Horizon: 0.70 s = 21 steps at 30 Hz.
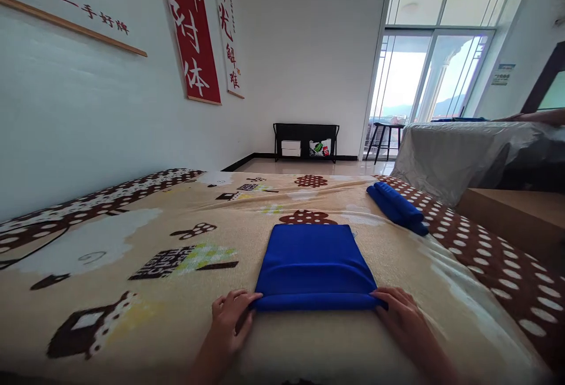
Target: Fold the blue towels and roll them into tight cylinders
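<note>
Cloth (314,249), blue and folded into a flat panel, lies on the patterned blanket (176,308), well in from its left and right edges and nearer to me than to its far edge. Its near side is turned into 1 narrow roll, and my 2 hands are at the ends of that. My left hand (232,314) pinches the near left corner between thumb and index finger, the other fingers curled close beside, knuckles up. My right hand (401,313) mirrors it at the near right corner, thumb and index finger on the end of the roll, the rest bent and close together. Both forearms slant inward from my side, wrists wider apart than fingertips. A low crease crosses the panel just beyond the roll. A blue bundle (397,207) lies along the dotted border at the blanket's right edge, toward the far right corner. Past the far edge stands 1 black rack (305,133).
</note>
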Each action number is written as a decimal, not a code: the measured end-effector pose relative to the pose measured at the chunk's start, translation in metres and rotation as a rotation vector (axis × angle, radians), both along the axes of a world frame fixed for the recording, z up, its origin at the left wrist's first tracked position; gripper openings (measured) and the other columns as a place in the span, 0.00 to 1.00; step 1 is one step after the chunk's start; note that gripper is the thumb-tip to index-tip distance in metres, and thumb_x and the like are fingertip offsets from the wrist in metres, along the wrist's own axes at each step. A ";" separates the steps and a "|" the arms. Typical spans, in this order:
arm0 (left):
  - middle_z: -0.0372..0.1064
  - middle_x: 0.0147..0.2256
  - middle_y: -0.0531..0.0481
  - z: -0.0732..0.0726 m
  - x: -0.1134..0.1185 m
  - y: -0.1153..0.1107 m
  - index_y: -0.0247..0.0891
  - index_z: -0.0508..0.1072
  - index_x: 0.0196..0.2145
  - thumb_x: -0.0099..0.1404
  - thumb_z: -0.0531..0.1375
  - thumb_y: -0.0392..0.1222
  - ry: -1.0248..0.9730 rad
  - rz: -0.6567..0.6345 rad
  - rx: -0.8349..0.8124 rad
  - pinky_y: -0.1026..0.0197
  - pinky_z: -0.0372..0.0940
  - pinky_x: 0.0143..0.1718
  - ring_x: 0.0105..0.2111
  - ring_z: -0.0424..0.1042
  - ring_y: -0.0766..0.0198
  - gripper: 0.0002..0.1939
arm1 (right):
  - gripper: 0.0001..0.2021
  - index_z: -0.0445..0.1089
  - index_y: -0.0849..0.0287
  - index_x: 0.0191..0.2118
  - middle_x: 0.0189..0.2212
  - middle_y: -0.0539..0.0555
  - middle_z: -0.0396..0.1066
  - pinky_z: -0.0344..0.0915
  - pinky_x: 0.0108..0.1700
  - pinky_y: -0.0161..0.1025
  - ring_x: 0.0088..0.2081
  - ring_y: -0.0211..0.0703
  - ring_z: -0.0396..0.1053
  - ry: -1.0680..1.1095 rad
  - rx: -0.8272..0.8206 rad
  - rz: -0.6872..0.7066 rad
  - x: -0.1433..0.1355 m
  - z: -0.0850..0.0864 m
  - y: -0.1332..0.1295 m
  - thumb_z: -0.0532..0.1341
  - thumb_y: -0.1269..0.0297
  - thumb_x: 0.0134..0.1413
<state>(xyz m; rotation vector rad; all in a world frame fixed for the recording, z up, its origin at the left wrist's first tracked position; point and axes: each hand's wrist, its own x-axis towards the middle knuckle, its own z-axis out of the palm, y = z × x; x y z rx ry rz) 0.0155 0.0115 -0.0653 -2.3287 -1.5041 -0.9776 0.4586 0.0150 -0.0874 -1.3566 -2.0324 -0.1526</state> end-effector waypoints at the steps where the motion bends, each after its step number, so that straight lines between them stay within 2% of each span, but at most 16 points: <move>1: 0.77 0.43 0.50 0.003 0.000 0.002 0.48 0.77 0.47 0.66 0.55 0.38 -0.019 0.001 -0.021 0.54 0.64 0.45 0.45 0.74 0.57 0.16 | 0.12 0.76 0.49 0.46 0.45 0.54 0.75 0.70 0.50 0.44 0.47 0.45 0.73 0.030 0.001 -0.018 0.001 0.000 0.003 0.57 0.55 0.64; 5: 0.77 0.41 0.49 0.013 0.001 0.008 0.46 0.77 0.46 0.67 0.55 0.43 -0.122 0.030 -0.156 0.53 0.66 0.45 0.41 0.75 0.57 0.13 | 0.17 0.76 0.54 0.39 0.40 0.57 0.74 0.71 0.46 0.43 0.43 0.46 0.73 0.108 -0.039 -0.042 0.002 0.003 0.014 0.53 0.52 0.67; 9: 0.76 0.38 0.48 0.017 0.008 0.016 0.43 0.74 0.48 0.70 0.53 0.46 -0.190 0.092 -0.249 0.51 0.66 0.46 0.39 0.75 0.57 0.15 | 0.20 0.74 0.56 0.33 0.34 0.57 0.74 0.70 0.40 0.42 0.37 0.46 0.72 0.089 -0.080 -0.081 -0.001 0.008 0.026 0.52 0.49 0.67; 12: 0.76 0.39 0.46 0.017 0.018 0.018 0.42 0.74 0.48 0.69 0.52 0.43 -0.142 0.198 -0.154 0.49 0.64 0.47 0.41 0.74 0.54 0.14 | 0.17 0.74 0.57 0.37 0.38 0.59 0.74 0.68 0.43 0.46 0.40 0.51 0.72 0.020 0.080 -0.231 -0.009 0.009 0.026 0.56 0.50 0.64; 14: 0.75 0.44 0.45 0.017 0.031 0.016 0.42 0.75 0.47 0.68 0.52 0.37 -0.068 0.258 -0.015 0.47 0.63 0.49 0.46 0.73 0.52 0.15 | 0.12 0.74 0.57 0.44 0.45 0.60 0.74 0.65 0.49 0.51 0.46 0.54 0.71 -0.044 0.234 -0.273 -0.021 0.009 0.021 0.56 0.58 0.64; 15: 0.74 0.47 0.44 0.017 0.039 0.014 0.43 0.74 0.49 0.67 0.51 0.32 -0.025 0.254 0.051 0.47 0.62 0.50 0.49 0.72 0.52 0.18 | 0.12 0.73 0.56 0.48 0.48 0.59 0.74 0.63 0.52 0.51 0.49 0.54 0.70 -0.080 0.284 -0.236 -0.032 0.009 0.018 0.55 0.64 0.64; 16: 0.73 0.51 0.44 0.017 0.049 0.012 0.43 0.74 0.51 0.64 0.49 0.27 0.022 0.209 0.104 0.47 0.62 0.52 0.52 0.71 0.52 0.23 | 0.16 0.72 0.55 0.52 0.51 0.57 0.73 0.61 0.54 0.51 0.51 0.52 0.70 -0.108 0.309 -0.169 -0.044 0.010 0.015 0.53 0.70 0.63; 18: 0.71 0.55 0.45 0.016 0.072 0.010 0.42 0.70 0.56 0.57 0.47 0.21 0.121 0.014 0.142 0.50 0.62 0.55 0.57 0.68 0.55 0.33 | 0.23 0.69 0.53 0.56 0.52 0.54 0.73 0.60 0.56 0.48 0.53 0.47 0.70 -0.116 0.301 -0.012 -0.074 0.011 0.009 0.50 0.77 0.60; 19: 0.70 0.56 0.46 0.016 0.083 0.010 0.41 0.69 0.58 0.54 0.48 0.21 0.159 -0.092 0.140 0.51 0.62 0.57 0.58 0.67 0.56 0.36 | 0.25 0.68 0.54 0.58 0.53 0.53 0.73 0.59 0.57 0.47 0.54 0.45 0.69 -0.095 0.285 0.044 -0.090 0.012 0.007 0.50 0.78 0.58; 21: 0.71 0.55 0.45 0.014 0.105 0.013 0.37 0.68 0.58 0.54 0.49 0.22 0.193 -0.238 0.126 0.52 0.64 0.57 0.56 0.69 0.57 0.34 | 0.25 0.67 0.55 0.58 0.52 0.53 0.73 0.60 0.58 0.46 0.54 0.45 0.69 -0.041 0.256 0.110 -0.118 0.014 0.007 0.51 0.78 0.58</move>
